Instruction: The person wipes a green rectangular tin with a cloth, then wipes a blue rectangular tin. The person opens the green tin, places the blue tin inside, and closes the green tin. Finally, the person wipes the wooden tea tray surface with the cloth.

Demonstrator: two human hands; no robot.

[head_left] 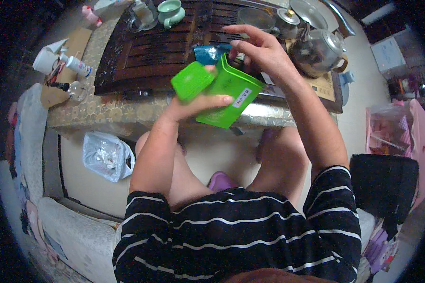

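Note:
My left hand [198,102] grips a bright green rectangular plastic container [226,95], which tilts with its open mouth toward the upper right. A label with writing is stuck on its side. The container's green lid [192,80] is also held by my left hand, just left of the mouth. My right hand [253,46] is at the mouth, some fingers reaching in and the others raised; whether it grips anything in there is hidden. Behind the container, a shiny blue packet [212,53] lies on the dark wooden tea tray [145,53].
A metal kettle [317,51] and a lidded pot [287,23] stand at the tray's right. A pale green cup [171,13] and glassware are at its back left. Bottles and a white cup [46,60] stand on cardboard at left. A lined bin [108,155] is on the floor.

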